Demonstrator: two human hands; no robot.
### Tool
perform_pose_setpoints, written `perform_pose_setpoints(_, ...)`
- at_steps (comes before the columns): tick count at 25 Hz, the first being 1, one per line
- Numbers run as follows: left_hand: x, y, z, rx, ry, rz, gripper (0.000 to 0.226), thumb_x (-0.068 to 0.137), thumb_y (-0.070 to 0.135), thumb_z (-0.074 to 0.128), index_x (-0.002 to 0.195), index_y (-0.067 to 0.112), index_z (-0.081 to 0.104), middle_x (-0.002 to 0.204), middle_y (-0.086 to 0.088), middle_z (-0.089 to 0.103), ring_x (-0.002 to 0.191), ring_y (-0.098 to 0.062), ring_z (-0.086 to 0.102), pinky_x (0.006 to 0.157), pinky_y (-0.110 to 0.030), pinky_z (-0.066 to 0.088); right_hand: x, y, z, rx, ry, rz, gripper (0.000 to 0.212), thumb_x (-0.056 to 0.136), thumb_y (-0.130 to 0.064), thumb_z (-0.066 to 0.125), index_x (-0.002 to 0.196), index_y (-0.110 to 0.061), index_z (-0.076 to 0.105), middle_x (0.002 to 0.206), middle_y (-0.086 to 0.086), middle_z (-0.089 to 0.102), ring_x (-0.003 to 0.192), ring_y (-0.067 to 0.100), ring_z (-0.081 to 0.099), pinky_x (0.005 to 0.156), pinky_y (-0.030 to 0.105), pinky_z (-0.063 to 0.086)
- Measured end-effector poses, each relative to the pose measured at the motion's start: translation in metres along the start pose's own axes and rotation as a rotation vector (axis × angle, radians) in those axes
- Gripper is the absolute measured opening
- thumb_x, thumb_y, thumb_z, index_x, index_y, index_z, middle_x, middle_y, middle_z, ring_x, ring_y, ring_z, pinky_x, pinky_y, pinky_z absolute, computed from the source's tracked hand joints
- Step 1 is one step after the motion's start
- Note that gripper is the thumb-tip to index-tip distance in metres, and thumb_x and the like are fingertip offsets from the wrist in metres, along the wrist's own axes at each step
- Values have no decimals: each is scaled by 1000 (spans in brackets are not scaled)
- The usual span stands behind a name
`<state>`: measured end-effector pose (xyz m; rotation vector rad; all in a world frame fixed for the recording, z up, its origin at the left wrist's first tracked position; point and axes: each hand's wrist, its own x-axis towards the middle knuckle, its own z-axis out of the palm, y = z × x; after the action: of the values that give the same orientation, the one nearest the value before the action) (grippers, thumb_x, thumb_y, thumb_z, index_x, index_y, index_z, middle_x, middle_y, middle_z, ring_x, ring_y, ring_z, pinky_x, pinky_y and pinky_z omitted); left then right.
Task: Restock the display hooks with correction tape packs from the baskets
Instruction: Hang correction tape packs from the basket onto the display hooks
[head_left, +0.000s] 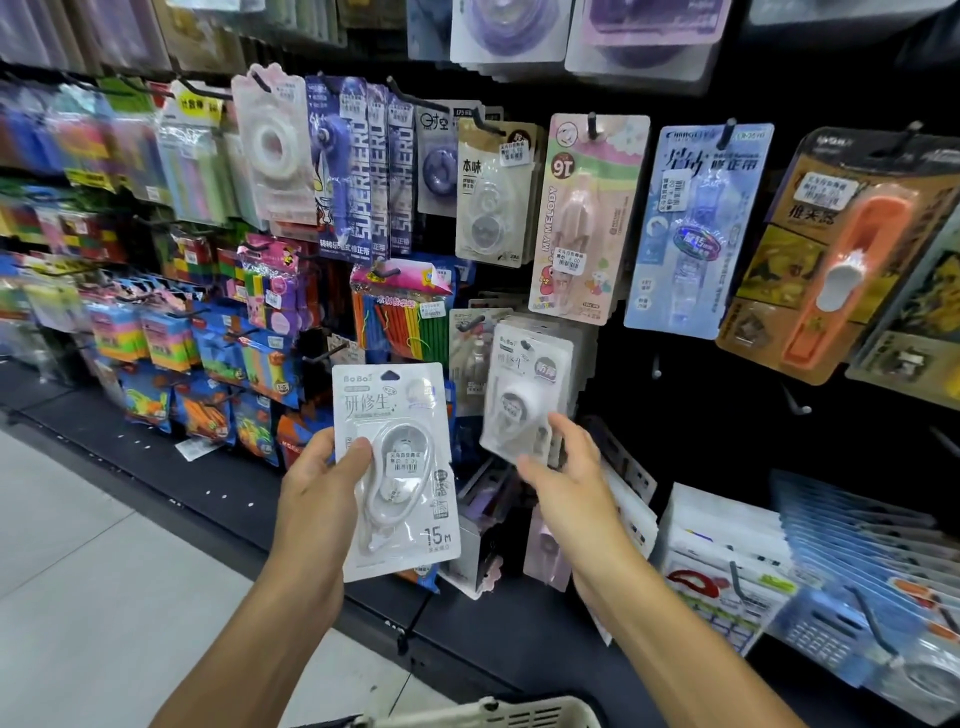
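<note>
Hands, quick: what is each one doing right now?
Left hand: holds a white correction tape pack, thumb across its front.
Right hand: fingers touch the hanging pack; grip cannot be told.

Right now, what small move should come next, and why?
Probably let the right hand release the hung pack, then take the spare pack from the left hand: the hung pack already sits on its hook, the spare is still off it.

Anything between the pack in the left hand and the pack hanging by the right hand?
Head view: only backing packs and dark shelf between the held pack and hanging pack.
</note>
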<state>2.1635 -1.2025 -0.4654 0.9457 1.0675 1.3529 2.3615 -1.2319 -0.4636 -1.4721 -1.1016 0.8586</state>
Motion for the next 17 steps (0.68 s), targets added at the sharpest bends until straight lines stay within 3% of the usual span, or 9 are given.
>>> perform_pose_setpoints(2, 2, 1, 0, -15, -18, -13, 30, 104, 22, 54, 92, 39, 76, 96, 3, 81, 80, -21, 79, 51, -33, 60, -7, -1, 6, 135, -128, -29, 49, 95, -34, 67, 135, -47, 43, 126, -34, 58, 106, -5, 62, 93, 32, 51)
perform_pose_setpoints(4, 3, 2, 3, -4, -77, -31, 24, 104, 22, 54, 102, 33, 75, 100, -1, 80, 84, -24, 78, 57, -38, 62, -15, 3, 18, 225, -338, -41, 52, 87, -26, 77, 125, -44, 46, 119, -8, 72, 97, 15, 74, 84, 41, 60)
perform_pose_setpoints(5, 4, 3, 7, 20, -112, -36, 22, 104, 22, 54, 106, 31, 74, 102, -2, 80, 87, -25, 78, 64, -40, 63, -17, 4, 23, 230, -356, -67, 51, 85, -18, 77, 117, -44, 48, 113, 0, 75, 93, 24, 75, 78, 42, 62)
perform_pose_setpoints(8, 7, 5, 10, 156, -133, 6, 17, 103, 27, 56, 106, 35, 70, 105, 1, 78, 89, -17, 76, 75, -38, 58, -9, 1, 24, 273, -61, -148, 49, 90, 0, 66, 95, -47, 54, 101, 1, 76, 83, 27, 75, 54, 37, 59)
perform_pose_setpoints(11, 11, 8, 3, 180, -76, 22, 12, 100, 32, 60, 106, 40, 67, 111, 1, 73, 99, -17, 72, 78, -36, 57, 2, -1, 7, 259, 193, -206, 45, 96, 0, 56, 96, -45, 57, 110, -1, 68, 78, 18, 71, 55, 45, 62)
perform_pose_setpoints(15, 9, 8, 1, 144, -61, -22, 11, 100, 27, 62, 105, 32, 70, 110, -4, 74, 98, -20, 71, 71, -33, 56, 4, 3, -4, 50, 243, -240, 32, 98, -4, 53, 107, -35, 58, 113, -11, 63, 89, 12, 68, 68, 50, 62)
perform_pose_setpoints(17, 7, 7, 4, 156, -70, -27, 11, 100, 27, 62, 105, 31, 70, 110, -4, 74, 99, -20, 70, 71, -33, 55, 1, 2, 0, 104, 202, -206, 30, 100, -4, 50, 107, -32, 57, 110, -14, 60, 70, 19, 74, 47, 35, 58)
